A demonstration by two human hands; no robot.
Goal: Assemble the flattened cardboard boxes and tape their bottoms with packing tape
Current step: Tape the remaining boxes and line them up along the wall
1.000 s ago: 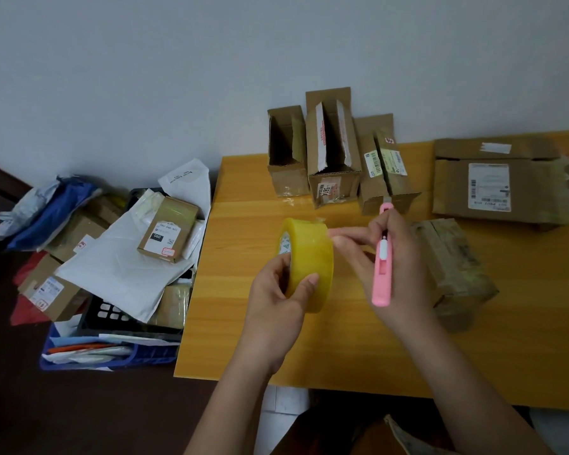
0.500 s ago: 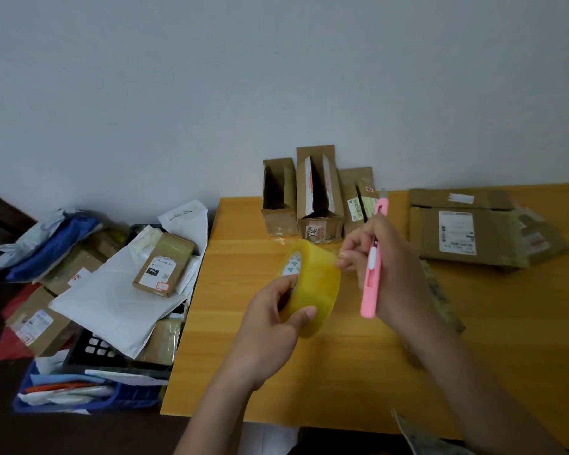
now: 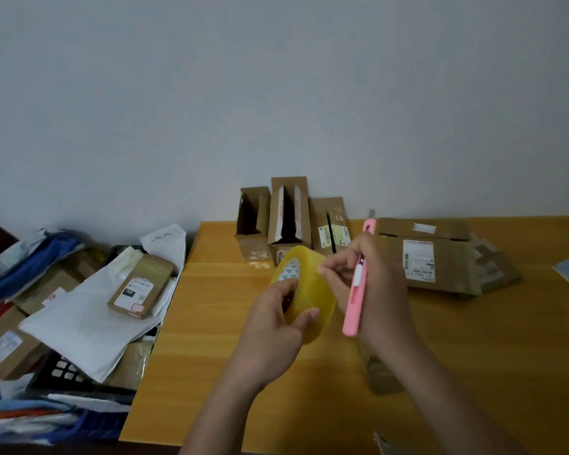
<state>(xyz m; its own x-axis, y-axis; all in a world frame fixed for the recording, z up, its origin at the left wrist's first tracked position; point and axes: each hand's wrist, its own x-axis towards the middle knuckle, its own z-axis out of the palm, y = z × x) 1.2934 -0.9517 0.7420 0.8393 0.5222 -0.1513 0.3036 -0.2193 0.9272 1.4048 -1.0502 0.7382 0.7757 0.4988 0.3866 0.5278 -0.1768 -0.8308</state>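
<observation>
At the centre of the frame the left hand (image 3: pixel 278 326) grips the yellow tape roll (image 3: pixel 309 290) above the worktop (image 3: pixel 473 356): its fingers (image 3: pixel 291 285) curl into the roll's core and the thumb presses the outer band. The right hand (image 3: pixel 372 284) has its lower fingers curled round a pink utility knife (image 3: pixel 355 287), blade end pointing up, while its fingertips pinch at the roll's upper right edge; whether they hold a tape end is too small to tell. Behind the right hand a brown cardboard box (image 3: pixel 380 372) lies mostly hidden. Three upright opened boxes (image 3: pixel 289 211) stand at the wall just above the roll, and flattened boxes (image 3: pixel 437 254) lie at right. A heap of parcels and mailers (image 3: pixel 79 307) fills the lower left, partly cut off.
</observation>
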